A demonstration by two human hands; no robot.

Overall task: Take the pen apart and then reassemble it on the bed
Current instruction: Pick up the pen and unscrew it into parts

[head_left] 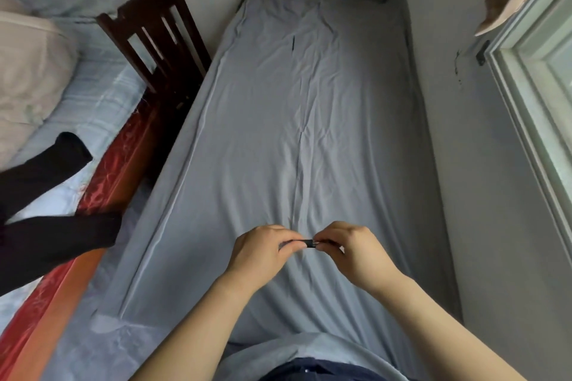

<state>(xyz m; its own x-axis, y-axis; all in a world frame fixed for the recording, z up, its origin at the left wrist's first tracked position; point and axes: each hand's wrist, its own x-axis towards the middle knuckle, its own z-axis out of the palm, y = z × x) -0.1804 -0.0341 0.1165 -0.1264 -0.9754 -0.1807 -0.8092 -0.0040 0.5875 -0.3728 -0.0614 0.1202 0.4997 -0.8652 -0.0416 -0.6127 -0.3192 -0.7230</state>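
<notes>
Both hands, left [263, 252] and right [351, 252], grip what looks like a dark pen [309, 244] above the bed [309, 102].

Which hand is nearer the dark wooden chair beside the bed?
Left. The left hand is on the chair's side of the bed, though well short of it; the right hand is farther toward the window side. Both grip the pen.
</notes>
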